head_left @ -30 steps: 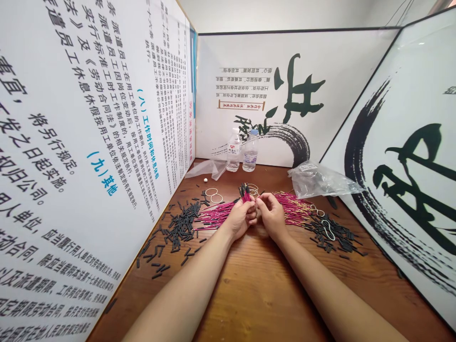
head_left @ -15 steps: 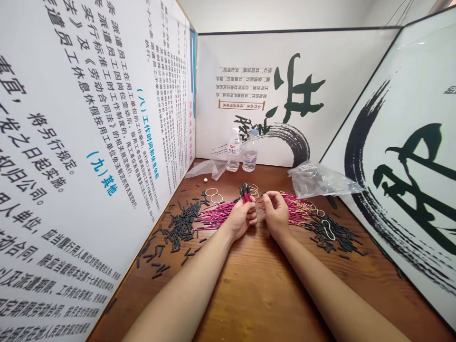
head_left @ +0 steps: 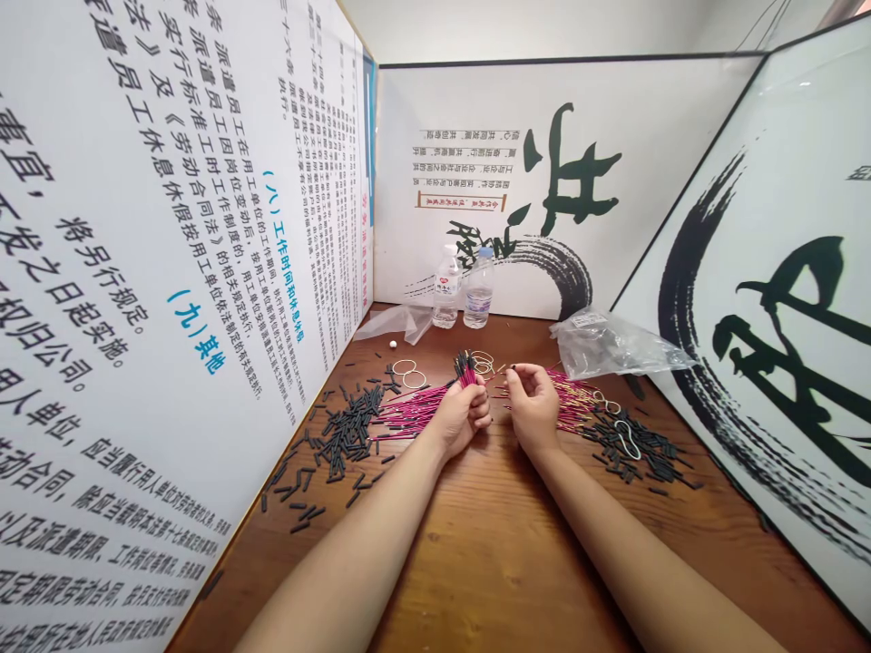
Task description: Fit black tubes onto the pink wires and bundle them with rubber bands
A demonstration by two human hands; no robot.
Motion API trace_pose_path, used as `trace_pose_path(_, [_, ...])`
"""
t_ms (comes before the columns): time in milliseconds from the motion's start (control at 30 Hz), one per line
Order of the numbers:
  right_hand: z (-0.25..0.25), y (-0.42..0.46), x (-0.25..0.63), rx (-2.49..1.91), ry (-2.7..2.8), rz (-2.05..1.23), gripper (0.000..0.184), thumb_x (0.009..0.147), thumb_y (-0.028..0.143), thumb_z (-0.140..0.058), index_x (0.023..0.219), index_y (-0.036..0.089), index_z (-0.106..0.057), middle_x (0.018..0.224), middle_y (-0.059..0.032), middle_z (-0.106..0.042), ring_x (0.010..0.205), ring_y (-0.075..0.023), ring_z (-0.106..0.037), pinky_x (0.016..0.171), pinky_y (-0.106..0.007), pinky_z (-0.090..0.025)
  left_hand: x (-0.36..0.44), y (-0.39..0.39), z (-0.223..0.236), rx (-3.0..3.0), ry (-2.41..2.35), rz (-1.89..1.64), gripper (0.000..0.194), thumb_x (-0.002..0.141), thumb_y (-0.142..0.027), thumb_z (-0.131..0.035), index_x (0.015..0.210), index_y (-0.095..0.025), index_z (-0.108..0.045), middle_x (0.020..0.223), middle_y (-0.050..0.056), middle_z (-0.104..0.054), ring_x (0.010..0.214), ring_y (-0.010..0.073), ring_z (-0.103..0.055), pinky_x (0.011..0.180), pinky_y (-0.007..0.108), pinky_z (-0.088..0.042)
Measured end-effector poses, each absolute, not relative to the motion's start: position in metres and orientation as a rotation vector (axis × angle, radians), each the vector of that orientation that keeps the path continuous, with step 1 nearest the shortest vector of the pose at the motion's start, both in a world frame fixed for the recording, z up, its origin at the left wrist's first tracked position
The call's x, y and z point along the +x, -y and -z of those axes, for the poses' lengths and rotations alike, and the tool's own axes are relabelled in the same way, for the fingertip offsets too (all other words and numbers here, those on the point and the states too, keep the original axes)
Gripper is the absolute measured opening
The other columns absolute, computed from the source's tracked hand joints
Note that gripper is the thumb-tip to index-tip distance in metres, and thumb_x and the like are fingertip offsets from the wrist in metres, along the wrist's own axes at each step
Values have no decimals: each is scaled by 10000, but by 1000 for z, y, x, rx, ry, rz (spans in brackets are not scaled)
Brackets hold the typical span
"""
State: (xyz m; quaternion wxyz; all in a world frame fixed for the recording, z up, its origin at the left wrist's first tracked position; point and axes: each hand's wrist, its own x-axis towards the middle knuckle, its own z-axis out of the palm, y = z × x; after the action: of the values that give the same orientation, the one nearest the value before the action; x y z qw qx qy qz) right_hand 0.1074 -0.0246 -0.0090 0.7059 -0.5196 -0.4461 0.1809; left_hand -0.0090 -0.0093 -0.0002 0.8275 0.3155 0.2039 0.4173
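A bundle of thin magenta wires [head_left: 467, 375] with black sleeves on their upper ends stands in my left hand [head_left: 463, 419], whose fingers are wrapped round it. To its right, a short gap apart, my right hand [head_left: 535, 410] is closed in a pinch. A small black sleeve [head_left: 513, 367] shows at its fingertips; the rest of what it holds is hidden. More magenta wires [head_left: 412, 411] lie behind my left hand, with some black ends. Behind my right hand lie other wires [head_left: 577, 401] with gold-coloured tips.
Loose black sleeves form a left pile [head_left: 348, 424] and a right pile [head_left: 643, 449]. Pale rubber bands [head_left: 409, 375] lie about. Two water bottles [head_left: 445, 288] and a clear plastic bag [head_left: 605, 343] stand at the back. Printed panels [head_left: 504, 100] enclose the wooden table [head_left: 476, 544].
My right hand has moved away from the left hand, to the right, and a small black end now shows at its fingertips. My left hand keeps its grip on the bundle, almost unmoved.
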Motion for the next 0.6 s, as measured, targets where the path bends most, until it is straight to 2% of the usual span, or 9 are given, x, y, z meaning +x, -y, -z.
trace_pose_path(200, [11,27,109,-1188,1064,-338,237,840,363,-559,939,163,-636,923,-71,-638,852,-184,-589,798,-347,-466,-9,9,2,667,-426,-892,276,693,-209,-654,847,-199,-425,557,-98,-246,423,35,-192,416,180,-156])
trace_pose_path(600, [10,28,112,-1212,1089,-275,213,856,323,-507,930,170,-636,906,-57,-608,820,-177,-559,760,-328,-447,-6,11,0,710,-471,-890,269,685,-181,-632,817,-201,-398,543,-104,-245,411,29,-200,423,180,-174])
